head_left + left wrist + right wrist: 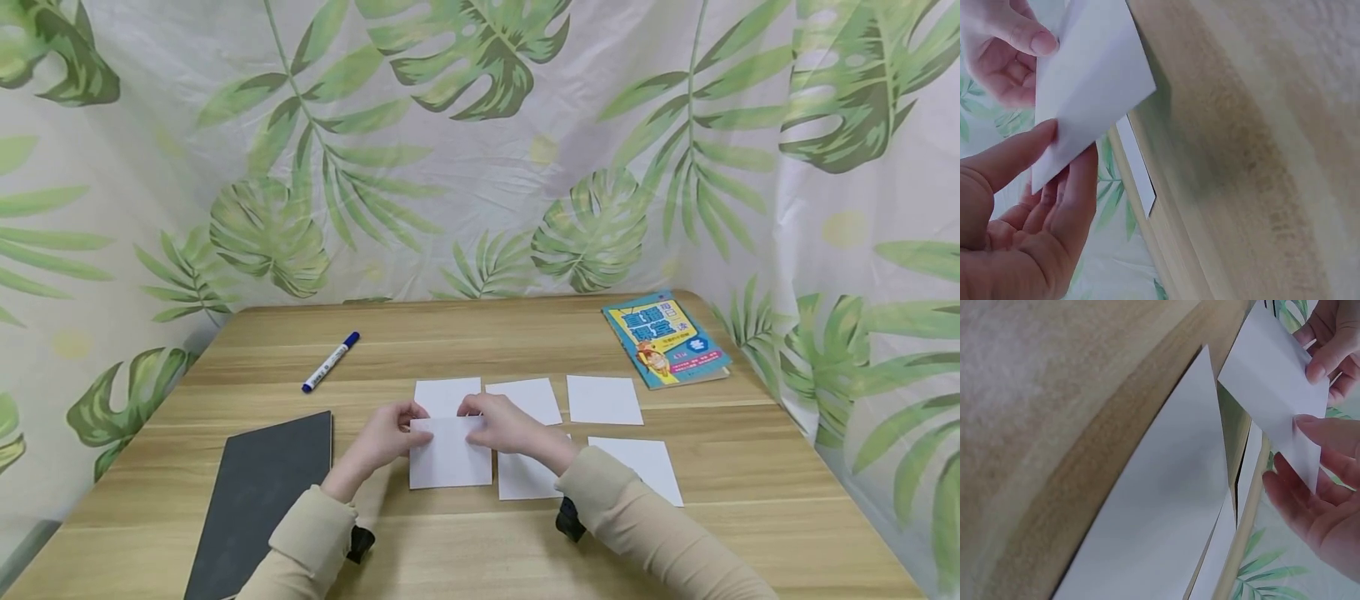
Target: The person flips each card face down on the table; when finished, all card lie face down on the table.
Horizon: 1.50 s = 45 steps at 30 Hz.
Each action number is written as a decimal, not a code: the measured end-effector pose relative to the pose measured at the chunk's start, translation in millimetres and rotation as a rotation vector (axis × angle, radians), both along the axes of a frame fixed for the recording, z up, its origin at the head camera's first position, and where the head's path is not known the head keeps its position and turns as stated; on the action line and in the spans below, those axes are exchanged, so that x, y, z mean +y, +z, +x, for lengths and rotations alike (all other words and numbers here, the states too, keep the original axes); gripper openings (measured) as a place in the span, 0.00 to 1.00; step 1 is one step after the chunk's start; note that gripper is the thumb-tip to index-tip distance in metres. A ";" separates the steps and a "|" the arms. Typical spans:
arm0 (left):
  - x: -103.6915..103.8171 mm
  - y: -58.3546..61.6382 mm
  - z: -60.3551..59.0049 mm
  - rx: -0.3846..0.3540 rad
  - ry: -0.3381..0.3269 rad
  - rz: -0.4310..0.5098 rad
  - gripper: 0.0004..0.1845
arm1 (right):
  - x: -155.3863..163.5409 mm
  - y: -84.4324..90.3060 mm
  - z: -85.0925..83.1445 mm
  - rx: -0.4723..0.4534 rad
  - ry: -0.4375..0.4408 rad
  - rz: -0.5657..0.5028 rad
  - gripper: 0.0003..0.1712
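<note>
Both hands hold one white square of paper (451, 462) above the table, tilted up from its surface. My left hand (387, 435) pinches its left edge, thumb in front and fingers behind, as the left wrist view also shows with the left hand (1035, 219). At the upper right edge, my right hand (507, 423) pinches the same paper between thumb and fingers; the right wrist view shows this right hand (1325, 481) too. Behind the held paper lies another white square (448, 393), partly covered. To the right, a further white square (528, 479) lies partly under the right forearm.
More white squares lie at right: one paper (604, 400) at the back, another paper (645, 467) in front. A blue-capped marker (331, 362) lies at back left. A dark board (262, 500) is by the left arm. A colourful book (666, 340) sits at the back right.
</note>
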<state>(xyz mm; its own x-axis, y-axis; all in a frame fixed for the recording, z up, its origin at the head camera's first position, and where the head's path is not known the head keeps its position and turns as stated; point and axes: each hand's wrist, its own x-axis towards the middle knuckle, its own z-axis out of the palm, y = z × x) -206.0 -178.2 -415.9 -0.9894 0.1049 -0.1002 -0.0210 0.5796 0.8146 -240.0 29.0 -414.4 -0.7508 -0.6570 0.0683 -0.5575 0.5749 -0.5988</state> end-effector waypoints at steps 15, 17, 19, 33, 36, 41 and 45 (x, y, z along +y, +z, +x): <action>12.5 -5.3 -0.7 0.150 -0.040 -0.359 0.10 | -8.1 -7.6 -3.6 0.020 0.019 0.120 0.17; 12.1 -6.9 -1.3 0.149 -0.052 -0.369 0.10 | -8.8 -9.1 -3.7 0.013 0.019 0.143 0.17; 11.4 -8.2 -1.9 0.148 -0.061 -0.370 0.10 | -9.3 -10.1 -3.9 0.005 0.021 0.161 0.17; 11.1 -9.8 -5.1 0.141 -0.081 -0.428 0.13 | -11.3 -11.0 -7.9 0.010 0.041 0.234 0.14; 13.3 -7.9 -4.5 0.111 -0.092 -0.424 0.11 | -11.0 -10.2 -7.9 0.015 0.048 0.256 0.14; 16.5 -8.2 -3.4 0.080 -0.097 -0.406 0.10 | -7.3 -8.9 -6.3 0.008 0.058 0.241 0.14; 16.2 -7.7 -3.8 0.078 -0.085 -0.378 0.10 | -2.0 -8.5 -6.2 0.007 0.072 0.174 0.16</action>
